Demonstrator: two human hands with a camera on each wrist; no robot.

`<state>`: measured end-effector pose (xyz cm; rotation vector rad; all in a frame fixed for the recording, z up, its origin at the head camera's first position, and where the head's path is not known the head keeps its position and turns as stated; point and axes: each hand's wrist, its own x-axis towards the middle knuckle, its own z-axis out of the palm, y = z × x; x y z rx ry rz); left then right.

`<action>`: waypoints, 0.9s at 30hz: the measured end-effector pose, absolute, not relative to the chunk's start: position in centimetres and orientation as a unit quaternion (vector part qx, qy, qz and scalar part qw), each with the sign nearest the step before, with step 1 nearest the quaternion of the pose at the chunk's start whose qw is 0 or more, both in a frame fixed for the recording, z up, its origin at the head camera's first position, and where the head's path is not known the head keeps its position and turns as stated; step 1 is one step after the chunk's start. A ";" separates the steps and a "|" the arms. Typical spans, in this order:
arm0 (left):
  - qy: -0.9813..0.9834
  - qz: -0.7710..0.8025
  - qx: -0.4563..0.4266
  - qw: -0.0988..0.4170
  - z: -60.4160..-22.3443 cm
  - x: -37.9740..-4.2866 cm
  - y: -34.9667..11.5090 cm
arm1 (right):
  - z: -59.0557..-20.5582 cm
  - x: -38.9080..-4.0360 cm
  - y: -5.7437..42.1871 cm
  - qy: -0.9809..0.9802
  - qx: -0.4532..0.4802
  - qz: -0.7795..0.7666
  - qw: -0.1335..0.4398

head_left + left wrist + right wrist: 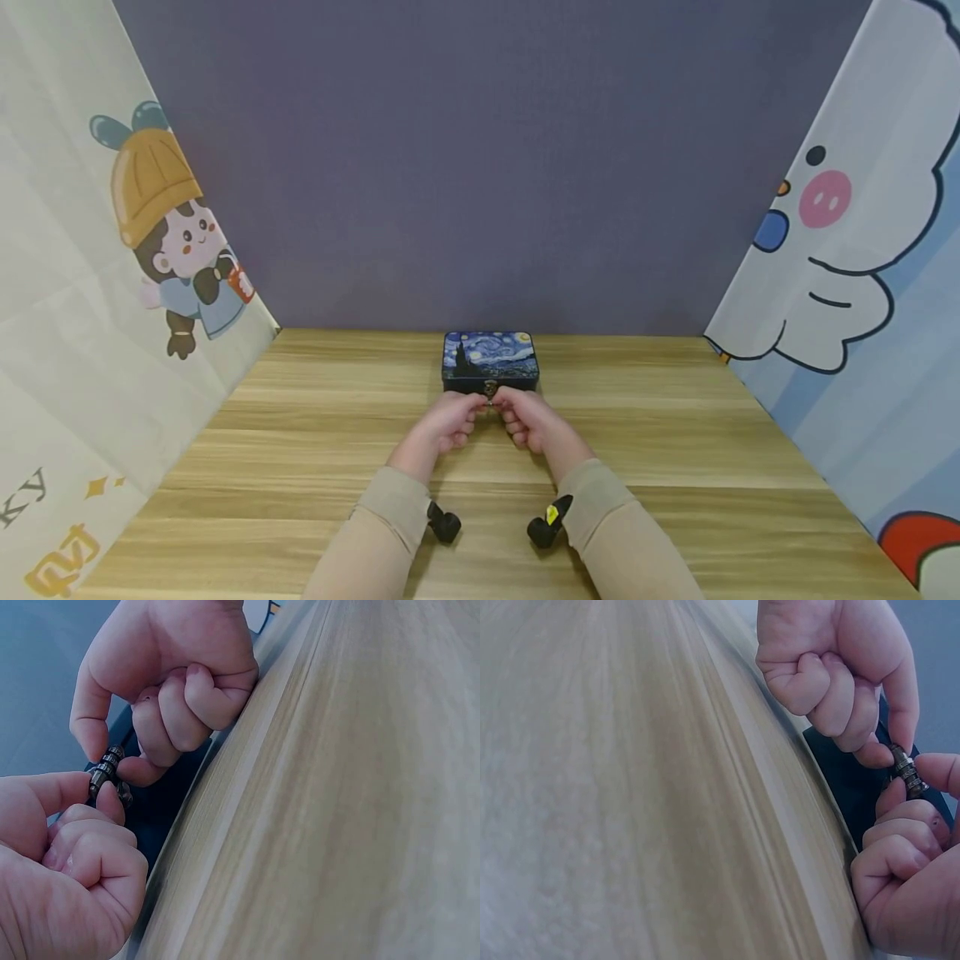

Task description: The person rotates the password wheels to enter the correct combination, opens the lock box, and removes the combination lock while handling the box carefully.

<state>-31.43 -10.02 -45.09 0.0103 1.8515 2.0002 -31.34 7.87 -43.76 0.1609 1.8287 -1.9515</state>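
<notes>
A small tin box (491, 357) with a swirling blue night-sky picture on its lid lies closed at the far middle of the table. On its front is a bronze-coloured latch (491, 387). Just below the latch, a small metal combination padlock (106, 769) with ringed dials shows between the fingertips. My left hand (453, 419) pinches one end of the padlock (908, 772) between thumb and forefinger. At the other end, thumb and forefinger of my right hand (528, 419) pinch it too. The remaining fingers of both hands are curled in. Fingertips hide part of the padlock.
The wood-grain table (315, 467) runs back to a grey-purple panel (487, 167) behind the box. Cartoon-printed sheets stand at the left (67, 292) and right (862, 317). Black wrist devices hang beneath both sleeves.
</notes>
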 end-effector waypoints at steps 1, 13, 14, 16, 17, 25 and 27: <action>0.665 0.717 0.004 0.206 -45.1 -31.4 -10.0 | -43.8 -31.3 7.9 0.665 0.059 -0.708 0.228; 0.665 0.717 0.002 0.207 -44.9 -31.2 -9.9 | -43.7 -31.3 7.8 0.669 0.063 -0.705 0.224; 0.665 0.718 0.002 0.207 -44.9 -31.2 -9.9 | -43.7 -31.3 7.8 0.668 0.063 -0.706 0.225; 0.664 0.718 0.002 0.207 -44.9 -31.1 -9.9 | -43.7 -31.3 7.8 0.668 0.062 -0.707 0.225; 0.664 0.719 0.002 0.207 -44.9 -31.1 -9.9 | -43.7 -31.3 7.8 0.666 0.063 -0.708 0.226; 0.662 0.720 0.004 0.209 -44.7 -31.0 -10.0 | -43.8 -31.4 7.7 0.671 0.062 -0.704 0.224; 0.662 0.720 0.004 0.209 -44.7 -31.0 -10.0 | -43.8 -31.4 7.7 0.672 0.065 -0.703 0.224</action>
